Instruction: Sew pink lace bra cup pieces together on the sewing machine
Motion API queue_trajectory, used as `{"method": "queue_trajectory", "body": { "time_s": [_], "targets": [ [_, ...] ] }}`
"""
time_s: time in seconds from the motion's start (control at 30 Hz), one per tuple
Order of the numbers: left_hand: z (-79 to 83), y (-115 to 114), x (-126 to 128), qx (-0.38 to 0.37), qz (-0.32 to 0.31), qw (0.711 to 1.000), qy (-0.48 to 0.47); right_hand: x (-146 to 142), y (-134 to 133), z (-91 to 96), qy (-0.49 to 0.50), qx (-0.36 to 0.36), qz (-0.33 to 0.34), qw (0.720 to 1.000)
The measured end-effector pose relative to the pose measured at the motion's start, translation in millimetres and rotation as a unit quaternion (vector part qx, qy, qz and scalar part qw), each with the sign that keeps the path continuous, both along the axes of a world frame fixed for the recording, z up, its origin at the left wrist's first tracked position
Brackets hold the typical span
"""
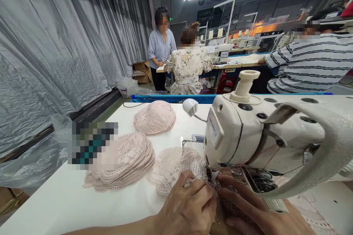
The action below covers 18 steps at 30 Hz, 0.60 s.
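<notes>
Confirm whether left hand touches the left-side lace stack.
Apart: the head view shows white tabletop between the left hand and the lace stack.

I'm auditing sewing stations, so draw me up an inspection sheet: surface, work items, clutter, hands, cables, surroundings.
Surface: white table, bearing a sewing machine.
Work items: lace piece at the needle area; lace stack and domed pink piece farther left.
Clutter: clear plastic beside the table.
Grip: left hand and right hand on lace, flanking the needle area.
Cables: thin dark cord near the far edge.
Surroundings: silver curtain left; people beyond.
</notes>
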<state>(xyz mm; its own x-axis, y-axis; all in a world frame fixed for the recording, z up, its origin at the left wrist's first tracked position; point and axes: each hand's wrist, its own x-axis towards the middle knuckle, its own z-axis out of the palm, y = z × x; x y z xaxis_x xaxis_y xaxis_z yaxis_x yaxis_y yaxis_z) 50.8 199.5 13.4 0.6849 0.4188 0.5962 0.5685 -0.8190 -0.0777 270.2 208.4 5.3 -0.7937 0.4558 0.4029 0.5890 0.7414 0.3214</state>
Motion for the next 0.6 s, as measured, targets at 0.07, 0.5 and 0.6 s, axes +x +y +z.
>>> {"method": "queue_trajectory", "body": {
  "time_s": [0.07, 0.5, 0.6],
  "targets": [
    [1.3, -0.3, -0.8, 0.001, 0.001, 1.0, 0.004, -0.5, 0.1, -0.7, -0.001, 0.003, 0.002, 1.0],
    [1.8, -0.9, -3.1, -0.01, 0.003, 0.998, 0.062, -1.8, 0.0, 0.2, 0.0, -0.003, -0.004, 1.0],
    [1.9, -0.2, -2.3, -0.003, 0.003, 0.998, 0.057, -1.5, 0.3, -0.9, 0.004, -0.008, -0.009, 1.0]
  ]
}}
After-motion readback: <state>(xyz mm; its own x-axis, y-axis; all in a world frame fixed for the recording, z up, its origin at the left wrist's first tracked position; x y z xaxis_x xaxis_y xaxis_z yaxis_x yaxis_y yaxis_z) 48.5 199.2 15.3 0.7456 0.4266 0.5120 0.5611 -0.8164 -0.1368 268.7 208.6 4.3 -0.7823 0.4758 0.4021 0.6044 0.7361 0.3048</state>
